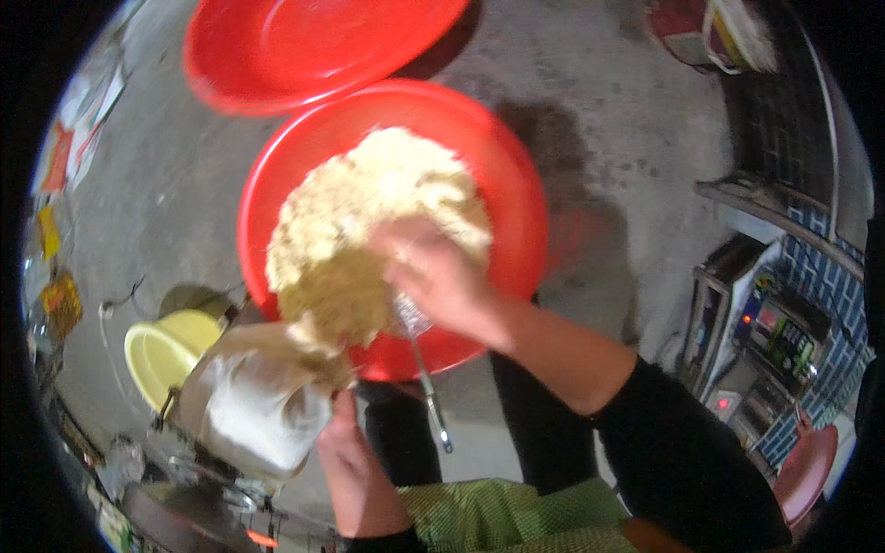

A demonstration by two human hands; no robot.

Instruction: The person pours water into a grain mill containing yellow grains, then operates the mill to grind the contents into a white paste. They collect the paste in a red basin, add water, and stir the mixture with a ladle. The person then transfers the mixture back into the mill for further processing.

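Observation:
A large red basin (516,212) holds a mound of pale yellow, crumbly flour-like powder (396,170). A patch of brown powder (336,295) lies on its near left side. My left hand (343,431) grips a bag (267,405), whitish with a tan edge, tilted at the basin's near left rim. Brown powder shows at the bag's mouth. Over the middle of the basin, beside the brown patch, is my right hand (438,276); motion blurs its fingers. A metal-handled utensil (429,396) leans over the near rim, its head partly hidden beneath the right hand.
Another red basin (323,46) adjoins the far rim. A pale yellow bucket (166,355) stands on the left, near a thin cable. Shelving with small appliances (774,323) and a pink pan (804,470) are at the right. My legs are close to the basin's near side.

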